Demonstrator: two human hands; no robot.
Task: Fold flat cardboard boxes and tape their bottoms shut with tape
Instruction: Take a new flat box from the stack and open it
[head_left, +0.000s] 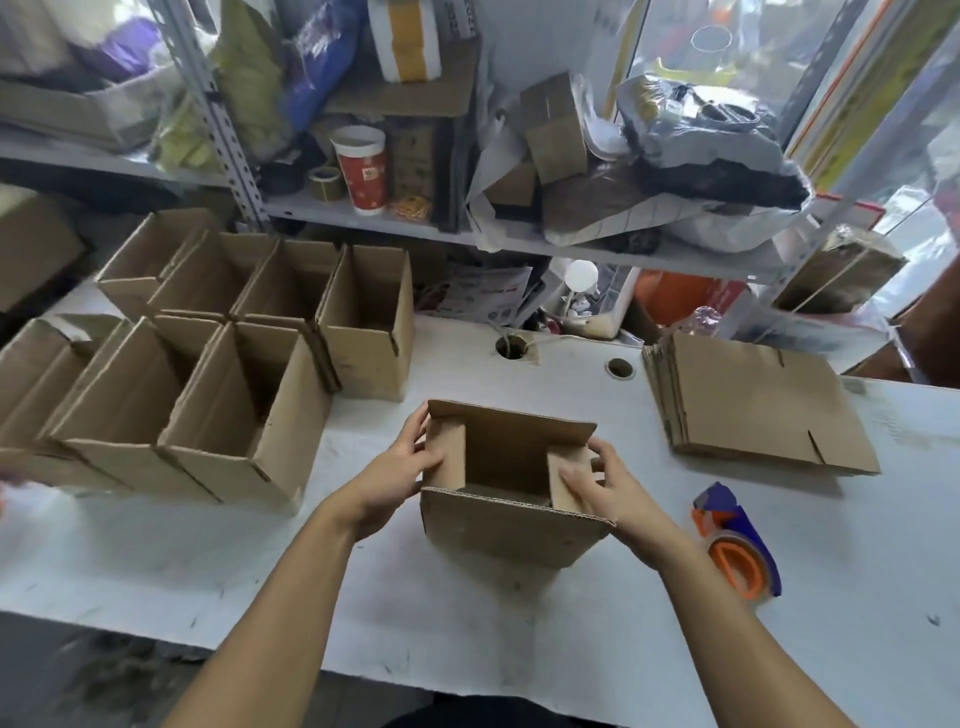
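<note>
Between both hands' fingers (426, 457), box (511, 530), side flaps inward.

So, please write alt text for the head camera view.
Both hands, left hand and right hand, fold the end flaps of a cardboard box on a white table. A tape dispenser lies right, flat boxes behind it.

Head camera looks steeply down, close over the table (467, 613).
</note>
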